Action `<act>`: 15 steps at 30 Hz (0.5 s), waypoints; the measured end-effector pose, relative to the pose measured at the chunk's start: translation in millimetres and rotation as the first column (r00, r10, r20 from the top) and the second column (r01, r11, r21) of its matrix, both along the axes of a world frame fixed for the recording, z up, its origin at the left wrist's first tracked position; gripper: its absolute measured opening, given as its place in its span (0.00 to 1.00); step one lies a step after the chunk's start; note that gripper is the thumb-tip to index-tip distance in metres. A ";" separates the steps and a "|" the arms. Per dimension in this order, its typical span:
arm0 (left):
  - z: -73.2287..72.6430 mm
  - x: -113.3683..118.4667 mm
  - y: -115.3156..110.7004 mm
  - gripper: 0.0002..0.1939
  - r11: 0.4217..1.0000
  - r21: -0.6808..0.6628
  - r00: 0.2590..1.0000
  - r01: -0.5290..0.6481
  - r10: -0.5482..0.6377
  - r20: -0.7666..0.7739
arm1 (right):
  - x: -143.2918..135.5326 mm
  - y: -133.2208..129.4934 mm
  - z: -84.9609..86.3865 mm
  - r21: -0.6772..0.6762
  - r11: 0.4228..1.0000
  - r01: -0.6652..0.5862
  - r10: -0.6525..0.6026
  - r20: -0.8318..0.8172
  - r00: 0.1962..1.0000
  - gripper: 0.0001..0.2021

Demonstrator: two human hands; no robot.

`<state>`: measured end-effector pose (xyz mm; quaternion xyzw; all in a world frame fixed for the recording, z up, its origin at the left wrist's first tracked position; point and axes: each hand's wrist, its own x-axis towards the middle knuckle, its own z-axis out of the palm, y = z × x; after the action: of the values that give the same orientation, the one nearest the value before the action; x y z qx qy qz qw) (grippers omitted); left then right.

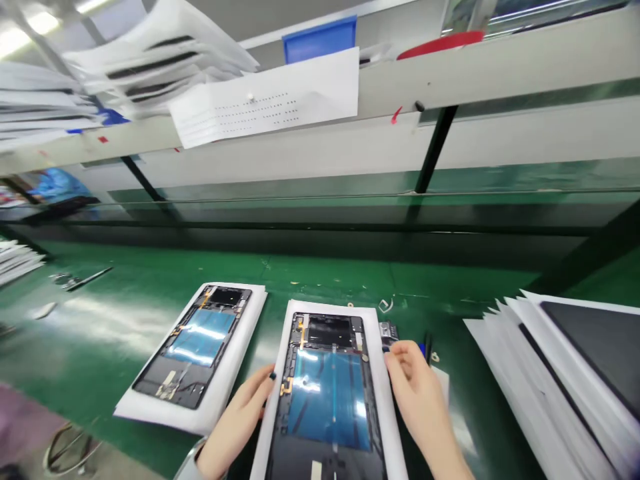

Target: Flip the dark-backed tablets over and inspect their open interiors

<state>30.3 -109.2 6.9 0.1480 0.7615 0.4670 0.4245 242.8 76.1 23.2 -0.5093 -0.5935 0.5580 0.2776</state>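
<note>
Two opened tablet housings lie on the green bench (125,320), each resting on its own white foam sheet. The nearer housing (327,393), with a blue film over its middle and a dark component block at its far end, sits on the foam sheet (393,427) directly between the hands. The left hand (240,417) rests against the left edge of that sheet, fingers loosely curled on it and not clenched. The right hand (417,387) lies along the right edge, its fingertips (395,357) touching the sheet near the housing's far corner; whether it pinches anything cannot be told. The second housing (197,343) lies on another foam sheet (165,417) just to the left, untouched. To the right, a fanned stack of white sheets (540,380) carries a dark panel (600,340) on top. Above, a shelf (450,73) holds a blue bin (320,37), its contents hidden, and hanging white sheets (270,100).
</note>
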 end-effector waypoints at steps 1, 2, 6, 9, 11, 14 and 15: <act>2.1 0.4 2.9 0.36 1.000 -0.013 0.998 0.008 -0.009 -0.063 | -0.3 0.5 -3.8 0.018 1.000 -0.022 0.020 0.118 0.993 0.17; 4.7 1.3 5.9 0.34 1.000 -0.005 0.994 0.028 -0.029 -0.108 | -1.2 0.6 -7.4 0.025 0.998 -0.063 0.056 0.223 0.973 0.18; 14.9 6.9 17.1 0.29 0.982 0.154 0.994 0.107 -0.108 -0.005 | -9.4 -4.2 -17.7 -0.017 0.957 -0.289 0.272 0.397 0.877 0.18; 16.8 8.3 23.3 0.29 0.952 0.285 0.945 0.107 -0.187 0.267 | -14.2 -8.3 -22.3 -0.030 0.937 -0.348 0.326 0.430 0.842 0.18; 15.8 7.4 26.4 0.31 0.952 0.293 0.897 0.094 -0.208 0.389 | -14.3 -8.0 -25.9 -0.037 0.934 -0.355 0.334 0.443 0.832 0.19; 15.3 6.8 28.8 0.31 0.969 0.213 0.940 0.123 -0.183 0.288 | -11.2 -2.1 -33.4 -0.059 0.933 -0.356 0.347 0.418 0.839 0.22; 16.0 7.6 29.0 0.30 0.970 0.196 0.968 0.145 -0.180 0.177 | -9.8 1.0 -36.4 -0.055 0.933 -0.356 0.348 0.399 0.848 0.22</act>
<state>37.9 -80.2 22.9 0.2020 0.6562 0.5101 0.5181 233.0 77.1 -13.2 -0.4927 -0.7267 0.4762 0.0481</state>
